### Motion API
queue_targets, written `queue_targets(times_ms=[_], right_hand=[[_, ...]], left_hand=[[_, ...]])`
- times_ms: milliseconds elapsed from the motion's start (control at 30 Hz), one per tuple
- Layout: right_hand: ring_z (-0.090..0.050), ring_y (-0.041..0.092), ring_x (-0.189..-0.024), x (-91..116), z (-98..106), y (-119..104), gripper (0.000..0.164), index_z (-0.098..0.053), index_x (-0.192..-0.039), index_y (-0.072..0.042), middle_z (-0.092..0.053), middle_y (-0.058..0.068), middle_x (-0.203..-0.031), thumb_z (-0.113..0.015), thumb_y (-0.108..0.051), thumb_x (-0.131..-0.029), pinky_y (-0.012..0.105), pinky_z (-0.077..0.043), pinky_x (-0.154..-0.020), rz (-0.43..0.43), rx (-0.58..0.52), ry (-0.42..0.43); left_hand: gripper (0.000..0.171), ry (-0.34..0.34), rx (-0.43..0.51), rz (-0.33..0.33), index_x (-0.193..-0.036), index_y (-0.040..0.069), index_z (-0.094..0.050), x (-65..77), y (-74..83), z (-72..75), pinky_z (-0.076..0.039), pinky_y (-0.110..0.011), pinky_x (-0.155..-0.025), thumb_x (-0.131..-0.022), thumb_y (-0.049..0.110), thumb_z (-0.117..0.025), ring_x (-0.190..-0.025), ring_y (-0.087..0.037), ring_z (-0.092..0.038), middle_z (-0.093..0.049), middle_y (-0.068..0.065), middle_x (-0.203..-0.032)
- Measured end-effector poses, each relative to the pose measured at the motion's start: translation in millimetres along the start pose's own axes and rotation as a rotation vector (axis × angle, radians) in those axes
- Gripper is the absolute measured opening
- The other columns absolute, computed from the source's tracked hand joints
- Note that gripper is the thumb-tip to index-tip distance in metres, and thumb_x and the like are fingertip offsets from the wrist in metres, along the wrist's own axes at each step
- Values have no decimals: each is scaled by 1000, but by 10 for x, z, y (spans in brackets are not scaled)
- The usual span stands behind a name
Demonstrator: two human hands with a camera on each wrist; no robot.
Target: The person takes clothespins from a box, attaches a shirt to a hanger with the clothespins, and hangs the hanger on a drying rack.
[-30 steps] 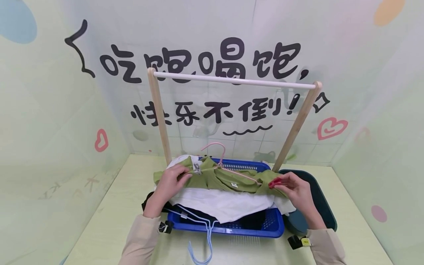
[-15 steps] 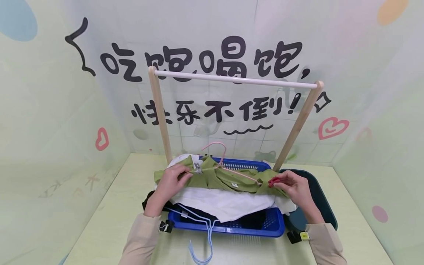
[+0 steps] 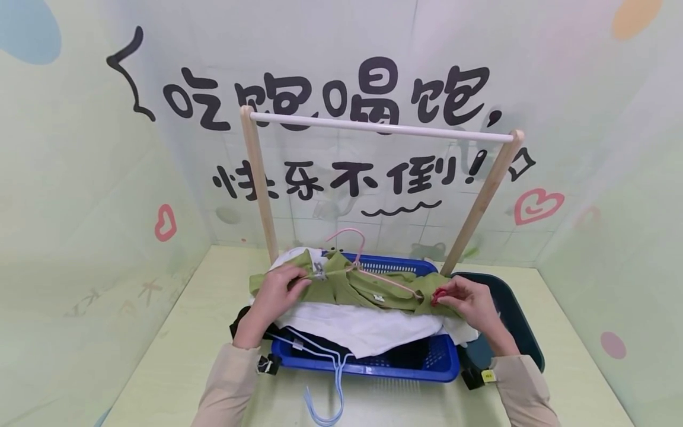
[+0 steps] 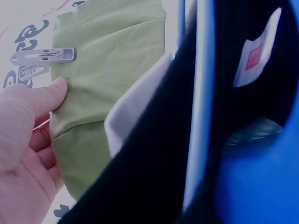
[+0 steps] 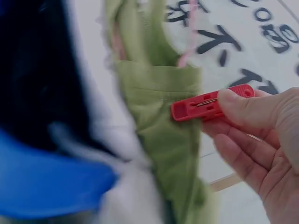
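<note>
A green shirt (image 3: 331,290) with a small neck label lies over white cloth, a pink hanger (image 3: 384,277) inside its neckline. My left hand (image 3: 276,295) pinches the shirt's upper edge between thumb and fingers. Right beside that thumb, a grey clothespin (image 4: 44,56) is clipped to the edge. At the other shoulder my right hand (image 3: 472,299) holds a red clothespin (image 5: 210,103) by its handle end, thumb on top. Its front end overlaps the green fabric near the hanger's end.
Beneath the clothes is a blue basket (image 3: 395,373), with black cloth (image 3: 408,354) inside. Light blue hangers (image 3: 337,385) stick out at the front. A wooden rack with a white bar (image 3: 384,127) stands behind. To the right is a dark green bin (image 3: 514,308).
My right hand has shifted slightly inward with the red clothespin. My left hand keeps its pinch on the shirt, and the head view has drifted a little.
</note>
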State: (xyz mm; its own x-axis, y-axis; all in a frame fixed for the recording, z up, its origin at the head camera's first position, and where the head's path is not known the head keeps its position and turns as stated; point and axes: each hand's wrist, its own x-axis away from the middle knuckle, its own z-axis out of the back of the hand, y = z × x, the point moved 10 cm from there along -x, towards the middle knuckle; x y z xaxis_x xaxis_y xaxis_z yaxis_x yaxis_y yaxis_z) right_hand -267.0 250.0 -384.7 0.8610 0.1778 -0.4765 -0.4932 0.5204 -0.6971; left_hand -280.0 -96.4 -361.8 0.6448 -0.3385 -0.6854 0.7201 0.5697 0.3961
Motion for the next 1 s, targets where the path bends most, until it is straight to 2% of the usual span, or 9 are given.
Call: queue_targets(times_ms=[200, 333, 400, 533, 600, 700, 833, 933, 1000], right_hand=[[-64, 4, -66, 47, -8, 6, 21, -63, -82, 0, -68, 15, -79, -73, 13, -70, 15, -51, -60, 25, 1, 12], [-64, 4, -71, 33, -53, 37, 22, -63, -90, -1, -68, 13, -86, -74, 8, -73, 16, -52, -64, -12, 31, -45], [-65, 8, -74, 39, -77, 70, 26, -63, -98, 0, -68, 13, -90, -73, 6, -74, 20, -53, -67, -45, 39, -83], [-67, 24, -86, 71, -115, 143, 49, -55, -122, 3, -67, 16, -101, -73, 3, -76, 34, -55, -74, -92, 72, -145], [-66, 29, -88, 85, -131, 183, 55, -52, -126, 3, -66, 17, -102, -73, 3, -76, 38, -54, -75, -99, 117, -160], [-66, 26, -82, 96, -153, 205, 43, -59, -114, 3, -66, 14, -95, -75, 2, -74, 36, -55, -71, -71, 222, -164], [-59, 13, -70, 94, -178, 160, 19, -68, -89, -2, -65, 5, -84, -76, 2, -73, 27, -53, -61, 19, 323, -145], [-55, 7, -66, 87, -158, 72, 16, -69, -83, -5, -64, 3, -79, -76, 4, -71, 23, -50, -57, 111, 344, -87], [-55, 6, -63, 84, -101, -20, 19, -68, -80, -5, -64, 3, -76, -77, 7, -68, 22, -49, -55, 176, 347, -16]], left_hand=[[10, -14, 11, -3, -81, 0, -67, -4, 7, -23, -52, -31, -62, -75, -1, -75, -67, -18, -61, -65, -7, -77], [9, -9, 21, 7, -81, 1, -68, -6, -6, -10, -52, -31, -62, -75, -1, -75, -68, -18, -61, -65, -6, -76], [9, -9, 21, 6, -81, 1, -67, -3, -5, -2, -51, -31, -61, -75, -1, -75, -67, -17, -60, -65, -6, -76], [9, -10, 21, -4, -81, 1, -67, 4, 4, 8, -52, -30, -61, -75, 0, -75, -67, -17, -60, -65, -6, -77], [9, -10, 22, -4, -81, 1, -67, 6, 4, 10, -52, -30, -61, -75, 0, -75, -68, -17, -61, -65, -7, -77], [9, -14, 25, 2, -82, 1, -68, 10, -3, 9, -52, -30, -62, -75, 0, -75, -68, -18, -61, -65, -7, -77], [9, -25, 26, 21, -82, 1, -68, 16, -15, 6, -52, -31, -62, -76, 0, -75, -69, -18, -61, -65, -7, -78], [9, -31, 26, 29, -82, 0, -68, 9, -12, 13, -52, -31, -63, -76, 0, -74, -71, -19, -62, -66, -7, -79], [9, -30, 39, 19, -82, -1, -68, -8, 4, 28, -52, -30, -62, -76, -2, -74, -70, -19, -62, -66, -8, -79]])
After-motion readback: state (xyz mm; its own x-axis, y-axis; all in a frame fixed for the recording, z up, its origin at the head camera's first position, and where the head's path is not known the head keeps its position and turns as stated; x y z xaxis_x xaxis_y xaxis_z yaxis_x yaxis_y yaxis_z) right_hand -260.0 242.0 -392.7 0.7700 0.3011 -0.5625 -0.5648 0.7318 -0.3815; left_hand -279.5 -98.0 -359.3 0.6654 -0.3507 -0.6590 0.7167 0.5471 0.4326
